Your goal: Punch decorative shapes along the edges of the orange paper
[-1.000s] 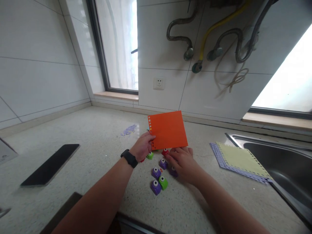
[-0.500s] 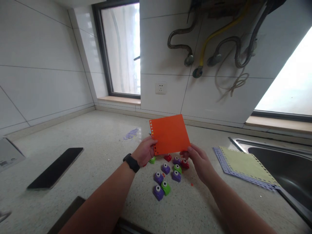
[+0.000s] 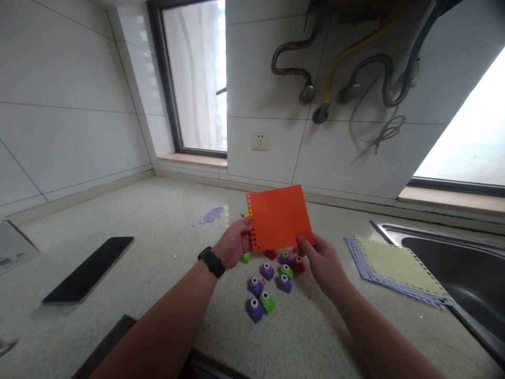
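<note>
An orange sheet of paper (image 3: 280, 217) is held up above the counter, with a row of punched holes along its left edge. My left hand (image 3: 236, 242), with a black watch on the wrist, is closed at the sheet's lower left edge. My right hand (image 3: 321, 260) pinches the lower right corner, thumb on top. Below the sheet stand several small craft punches, among them a purple one (image 3: 255, 309), a green one (image 3: 267, 302) and a red one (image 3: 299, 264). Part of a blue and yellow item shows behind the sheet's left edge.
Punched yellow and purple sheets (image 3: 398, 266) lie at the right, beside a metal sink (image 3: 461, 279). Purple paper bits (image 3: 213, 215) are heaped near the back. A black flat object (image 3: 90, 271) and a white box (image 3: 16, 247) are on the left.
The orange sheet has shifted slightly right. My left fingers have moved from over its front to its left edge, leaving the row of holes more exposed.
</note>
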{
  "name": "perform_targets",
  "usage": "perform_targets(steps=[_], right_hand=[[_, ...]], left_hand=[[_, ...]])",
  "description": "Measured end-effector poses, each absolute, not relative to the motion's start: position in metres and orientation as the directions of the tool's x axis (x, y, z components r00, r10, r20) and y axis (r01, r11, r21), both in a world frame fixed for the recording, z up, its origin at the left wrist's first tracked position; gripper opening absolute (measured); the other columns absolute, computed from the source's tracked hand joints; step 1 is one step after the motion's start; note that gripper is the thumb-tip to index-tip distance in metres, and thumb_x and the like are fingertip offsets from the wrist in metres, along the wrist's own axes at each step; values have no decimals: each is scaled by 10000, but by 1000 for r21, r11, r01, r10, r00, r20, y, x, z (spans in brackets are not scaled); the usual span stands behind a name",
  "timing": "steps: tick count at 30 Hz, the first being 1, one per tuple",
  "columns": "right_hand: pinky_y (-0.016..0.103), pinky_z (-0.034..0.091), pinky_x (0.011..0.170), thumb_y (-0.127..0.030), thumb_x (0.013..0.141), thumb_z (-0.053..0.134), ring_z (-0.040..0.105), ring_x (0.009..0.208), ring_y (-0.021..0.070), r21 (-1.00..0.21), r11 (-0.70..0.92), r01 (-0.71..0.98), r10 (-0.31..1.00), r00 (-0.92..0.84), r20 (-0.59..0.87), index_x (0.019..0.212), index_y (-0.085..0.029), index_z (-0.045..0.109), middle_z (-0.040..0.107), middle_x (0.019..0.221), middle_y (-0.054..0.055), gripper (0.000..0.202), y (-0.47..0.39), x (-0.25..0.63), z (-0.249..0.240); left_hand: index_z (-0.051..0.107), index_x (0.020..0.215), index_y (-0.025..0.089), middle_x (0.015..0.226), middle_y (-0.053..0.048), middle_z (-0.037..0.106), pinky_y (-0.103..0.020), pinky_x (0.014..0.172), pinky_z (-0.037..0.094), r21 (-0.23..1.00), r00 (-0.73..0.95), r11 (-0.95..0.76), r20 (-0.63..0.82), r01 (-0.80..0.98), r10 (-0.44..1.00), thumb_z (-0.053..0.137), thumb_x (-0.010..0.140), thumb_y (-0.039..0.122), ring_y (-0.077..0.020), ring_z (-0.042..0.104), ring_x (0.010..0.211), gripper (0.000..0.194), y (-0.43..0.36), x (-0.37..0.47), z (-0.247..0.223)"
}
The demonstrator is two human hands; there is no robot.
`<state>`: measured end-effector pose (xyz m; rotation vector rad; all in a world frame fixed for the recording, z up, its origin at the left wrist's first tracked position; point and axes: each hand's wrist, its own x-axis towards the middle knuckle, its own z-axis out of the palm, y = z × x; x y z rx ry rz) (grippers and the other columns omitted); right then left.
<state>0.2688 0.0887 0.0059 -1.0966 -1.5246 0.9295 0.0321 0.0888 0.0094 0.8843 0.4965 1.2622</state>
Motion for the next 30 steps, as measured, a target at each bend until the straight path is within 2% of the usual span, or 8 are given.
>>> perform_targets(steps=[7, 21, 30], right_hand=[[313, 452, 564, -575, 847, 667, 602, 623, 197, -948, 251, 194, 967, -85, 239, 838, -193, 680, 690, 692, 43, 382, 87, 267, 9], [313, 444, 583, -565, 865, 667, 582, 640, 193, -941, 287, 178, 958, -69, 279, 841, -194, 677, 673, 689, 38, 372, 88, 268, 5], [329, 463, 606, -562, 832, 692, 615, 673, 215, -960, 241, 142, 970, -27, 240, 860, -184, 666, 670, 678, 44, 380, 89, 269, 5]], left_hand=[[712, 1096, 134, 964, -129, 796, -325, 728, 632, 817, 181, -8, 137, -576, 974, 649, 858, 240, -216, 772, 808, 269, 91, 29, 15], [706, 1114, 129, 994, -128, 793, -298, 698, 605, 837, 134, -43, 137, -546, 981, 664, 827, 188, -180, 755, 747, 296, 94, 26, 10], [734, 1133, 142, 1028, -125, 804, -279, 660, 619, 852, 146, -58, 156, -520, 977, 672, 834, 150, -173, 758, 757, 305, 92, 26, 11]])
